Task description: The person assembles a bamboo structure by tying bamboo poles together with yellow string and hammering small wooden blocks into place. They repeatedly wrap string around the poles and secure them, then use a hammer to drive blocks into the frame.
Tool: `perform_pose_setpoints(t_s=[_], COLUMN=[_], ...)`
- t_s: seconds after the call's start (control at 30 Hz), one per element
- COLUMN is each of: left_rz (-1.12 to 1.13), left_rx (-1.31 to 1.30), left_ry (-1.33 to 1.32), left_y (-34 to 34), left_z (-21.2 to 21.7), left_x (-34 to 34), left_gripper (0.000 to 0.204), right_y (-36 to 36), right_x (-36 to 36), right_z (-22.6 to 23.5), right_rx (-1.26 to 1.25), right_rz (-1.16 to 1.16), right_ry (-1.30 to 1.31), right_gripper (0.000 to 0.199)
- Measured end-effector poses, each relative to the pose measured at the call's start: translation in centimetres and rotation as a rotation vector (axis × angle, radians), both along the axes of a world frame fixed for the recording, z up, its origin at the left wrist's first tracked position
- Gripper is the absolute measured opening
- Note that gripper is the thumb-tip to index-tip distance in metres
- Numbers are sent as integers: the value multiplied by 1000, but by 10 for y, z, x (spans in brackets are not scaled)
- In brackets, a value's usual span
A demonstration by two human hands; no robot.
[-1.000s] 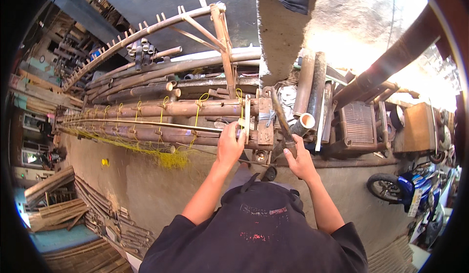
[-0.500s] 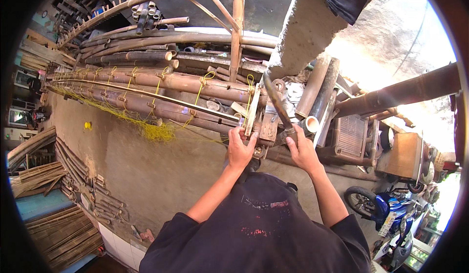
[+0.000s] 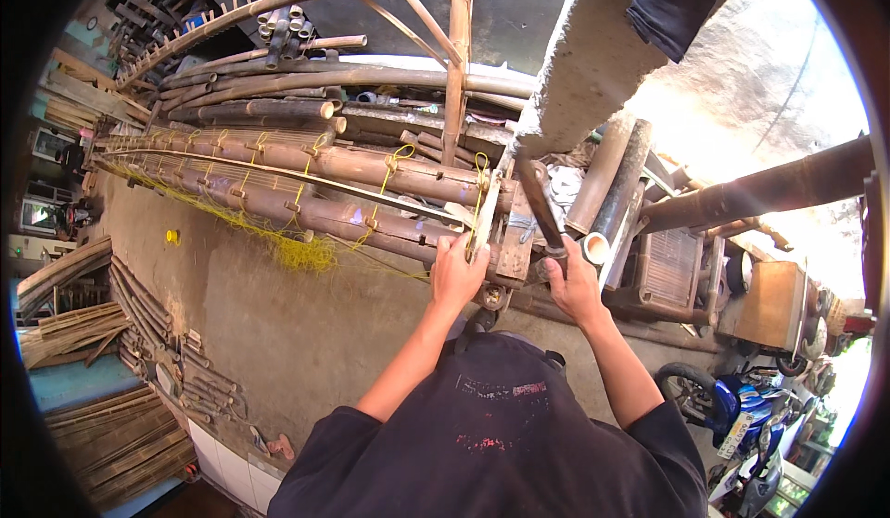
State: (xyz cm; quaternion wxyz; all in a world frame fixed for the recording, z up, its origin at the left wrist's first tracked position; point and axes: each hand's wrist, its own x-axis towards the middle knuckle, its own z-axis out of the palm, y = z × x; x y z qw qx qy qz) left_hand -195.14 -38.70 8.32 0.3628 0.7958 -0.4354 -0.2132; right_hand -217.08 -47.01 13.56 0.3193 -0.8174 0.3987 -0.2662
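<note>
A steadying step, by the look of it: left-hand point(image 3: 459, 272) fingers pinch the pale slat point(image 3: 484, 214) across the bamboo frame's point(image 3: 357, 171) near end, right hand point(image 3: 576, 282) gripping a dark-bladed tool point(image 3: 539, 201), so moving calls for care near that blade.

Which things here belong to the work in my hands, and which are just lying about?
Seemingly in use:
dark tool in right hand
pale strip at left hand
bamboo frame with yellow cord

Apparently lying about:
blue motorbike
stacked poles

Both hands point(image 3: 457, 274) point(image 3: 576, 286) reach forward, fingers seemingly curled in.
</note>
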Motion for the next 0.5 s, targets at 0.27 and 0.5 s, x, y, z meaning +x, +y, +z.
perform_pose_setpoints(t_s=[0.27,0.5], left_rz=[-160,-177], left_rx=[171,287], left_ry=[151,172], left_y=[-24,-30], left_z=[4,12], left_x=[28,32], left_gripper=[56,56], right_y=[-1,-13], right_x=[-9,1], right_z=[-13,-10], right_rx=[-19,-124], right_rz=[33,92], right_ry=[64,296], right_gripper=[45,44])
